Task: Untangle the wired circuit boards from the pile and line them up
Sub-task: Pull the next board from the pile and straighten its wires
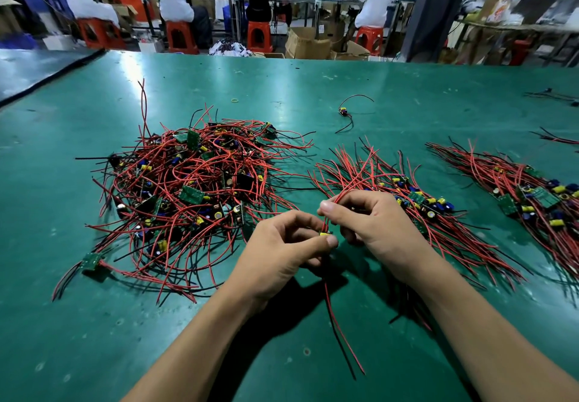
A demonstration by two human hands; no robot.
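- On the left half of the green worktop [313, 81] lies the tangled pile [194, 194]: many small circuit boards knotted together by red and black wires. One loose board [91, 260] lies at the pile's near-left fringe.
- My left hand [282, 251] hovers above the worktop, near its front edge and just right of the pile. Its fingers are curled, and thumb and forefinger pinch one small board [326, 234] with a yellow part on it.
- That board's lower wires [341, 332] hang towards the front edge, free of the pile.
- My right hand [369, 216] is touching the left, fingers curled, pinching the same board's upper red wires just above it.
- Just beyond my right hand lies a lined-up row [416, 201] of boards, their wires fanned the same way.
- Near the right edge lies a second row [532, 194], well apart from the first.
- I judge that this board is already untangled and that I am straightening its wires.
- The next move calls for laying it beside the nearer row, wires running the same way, then going back to the pile.
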